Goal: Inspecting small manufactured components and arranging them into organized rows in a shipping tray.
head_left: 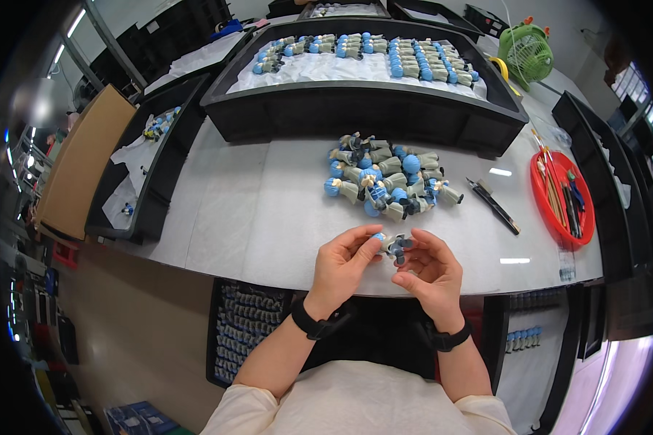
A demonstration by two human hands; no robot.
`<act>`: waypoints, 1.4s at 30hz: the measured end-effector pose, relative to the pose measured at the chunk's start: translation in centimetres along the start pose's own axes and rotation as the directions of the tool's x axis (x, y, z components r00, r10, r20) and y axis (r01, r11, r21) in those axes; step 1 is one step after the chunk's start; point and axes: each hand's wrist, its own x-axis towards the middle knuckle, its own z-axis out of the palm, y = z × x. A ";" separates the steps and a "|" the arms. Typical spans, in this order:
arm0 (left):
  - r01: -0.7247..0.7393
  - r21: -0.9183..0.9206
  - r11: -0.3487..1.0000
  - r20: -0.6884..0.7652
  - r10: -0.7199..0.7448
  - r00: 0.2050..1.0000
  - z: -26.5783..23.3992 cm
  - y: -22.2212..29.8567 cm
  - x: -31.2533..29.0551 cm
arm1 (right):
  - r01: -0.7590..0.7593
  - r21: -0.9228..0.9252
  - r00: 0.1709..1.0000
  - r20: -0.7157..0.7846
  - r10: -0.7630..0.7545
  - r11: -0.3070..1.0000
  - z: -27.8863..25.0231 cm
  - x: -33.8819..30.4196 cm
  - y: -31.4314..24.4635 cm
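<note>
Near the table's front edge, my left hand [343, 265] pinches a small figurine [395, 247] by its light-blue head end, thumb and fingers closed on it. My right hand [434, 274] curls around the other end, its fingertips at the dark feet and legs and its thumb lower down. The figurine lies sideways between the hands; fingers hide part of it. Just beyond them is a heap of similar figurines [392, 174] with blue heads and grey-beige clothes, lying in mixed directions.
Behind the heap stands a large black tray [355, 109] with rows of figurines on white sheeting. To the right are a black pen-like tool [495, 208] and a red basket [589, 217] of brushes. Another black tray [178, 156] stands left; a green fan [526, 51] is far right.
</note>
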 end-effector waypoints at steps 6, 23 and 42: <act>-0.189 0.005 0.982 -0.013 0.189 0.982 0.0 -0.3 -0.5 | 0.195 -0.178 0.979 -0.030 -0.203 0.965 0.9 0.5 0.0; -0.152 0.401 0.903 -0.079 0.199 0.977 1.3 -1.2 -0.6 | -0.286 -0.588 0.099 -0.803 -0.587 0.757 -36.8 -22.0 -7.2; -0.095 0.464 0.881 -0.114 0.166 0.980 2.0 -0.7 -0.6 | -0.880 -0.385 0.316 -0.912 -0.261 0.279 -51.0 -33.8 1.7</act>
